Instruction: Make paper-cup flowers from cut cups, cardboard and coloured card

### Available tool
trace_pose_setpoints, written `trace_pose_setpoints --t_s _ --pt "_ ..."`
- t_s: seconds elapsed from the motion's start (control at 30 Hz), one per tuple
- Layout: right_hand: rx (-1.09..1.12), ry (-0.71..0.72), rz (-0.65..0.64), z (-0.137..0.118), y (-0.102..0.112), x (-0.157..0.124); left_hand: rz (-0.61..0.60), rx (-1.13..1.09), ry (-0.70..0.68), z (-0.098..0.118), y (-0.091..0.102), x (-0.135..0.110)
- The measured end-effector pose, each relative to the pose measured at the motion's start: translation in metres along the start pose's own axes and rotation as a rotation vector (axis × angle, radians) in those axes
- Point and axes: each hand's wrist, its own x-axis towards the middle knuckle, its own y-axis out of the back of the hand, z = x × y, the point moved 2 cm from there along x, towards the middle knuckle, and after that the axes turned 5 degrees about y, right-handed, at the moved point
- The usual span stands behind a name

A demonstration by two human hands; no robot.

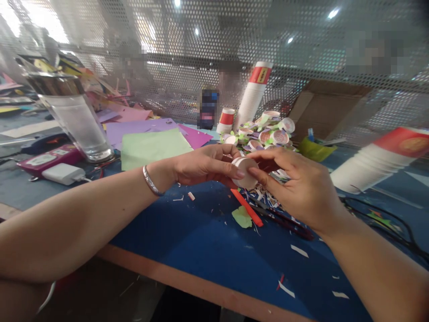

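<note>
Above the blue table, both hands meet at a small white round piece [246, 176] that looks like a cut-off paper cup bottom. My left hand [209, 165], with a silver bangle at the wrist, grips its left side between thumb and fingers. On the right side, the thumb of my right hand [298, 185] presses its flat face; the fingers behind are partly hidden. Beneath the hands lie a bright red strip-like stick [248, 208], a light green paper scrap [241, 217] and dark-handled scissors [291, 223]. Just behind is a heap of similar cup bottoms [279, 137] with green and purple paper bits.
Paper cup stacks stand at the back [250, 100] and lean at the right [375, 158]. On the left are a glass of water [78, 120], a pink power strip [50, 158], a white charger [63, 173] and coloured paper sheets [150, 145]. A black cable [385, 208] loops at right.
</note>
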Motion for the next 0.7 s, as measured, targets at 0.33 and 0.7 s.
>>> trace_pose_setpoints --t_s 0.33,0.7 --pt "-0.090 0.136 -0.023 -0.0045 0.0013 0.0012 0.053 -0.081 0.014 -0.0015 0.0005 0.0008" --pt "-0.046 0.064 -0.025 -0.0021 0.0022 0.0006 0.094 -0.134 0.085 0.0002 0.0006 0.0049"
